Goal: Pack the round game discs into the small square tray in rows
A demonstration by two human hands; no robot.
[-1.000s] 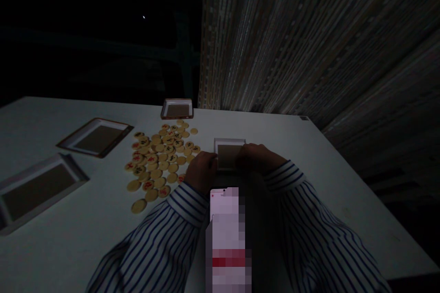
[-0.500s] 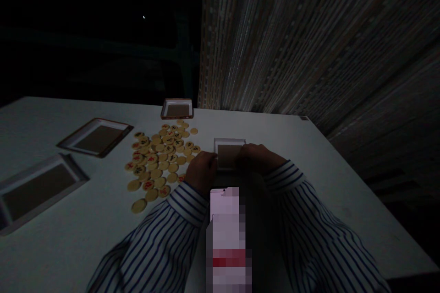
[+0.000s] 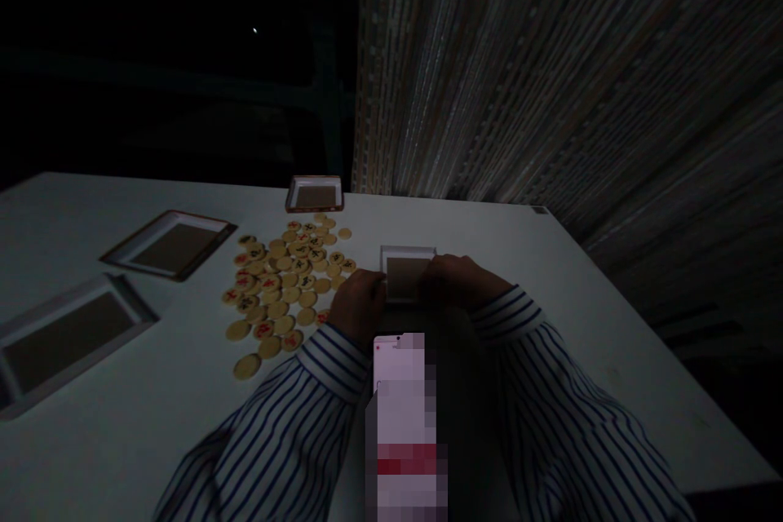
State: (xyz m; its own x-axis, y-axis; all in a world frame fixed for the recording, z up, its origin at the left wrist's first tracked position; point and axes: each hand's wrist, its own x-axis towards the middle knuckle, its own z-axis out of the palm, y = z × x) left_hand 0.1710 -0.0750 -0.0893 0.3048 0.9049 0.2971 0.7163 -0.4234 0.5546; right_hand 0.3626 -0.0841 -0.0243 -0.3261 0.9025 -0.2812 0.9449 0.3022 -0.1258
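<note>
A small shallow box point(image 3: 409, 250) with pale walls and a brown floor lies on the table in front of me. My left hand point(image 3: 360, 303) is closed at its left wall, fingers curled. At the right wall my right hand point(image 3: 462, 281) is closed too, covering that side of the box. Left of the box spreads a heap of round wooden Chinese chess pieces point(image 3: 290, 280), some with red or black characters up, others blank. A lit phone point(image 3: 400, 400) with a partly blurred screen lies between my forearms.
Three more shallow boxes are on the white table point(image 3: 183, 440): a large grey-edged one point(image 3: 79, 294) at the left, a red-brown rimmed one point(image 3: 230, 230) behind it, and a smaller one point(image 3: 315, 210) at the far edge. A bead-like curtain point(image 3: 428, 98) hangs beyond. The room is dim.
</note>
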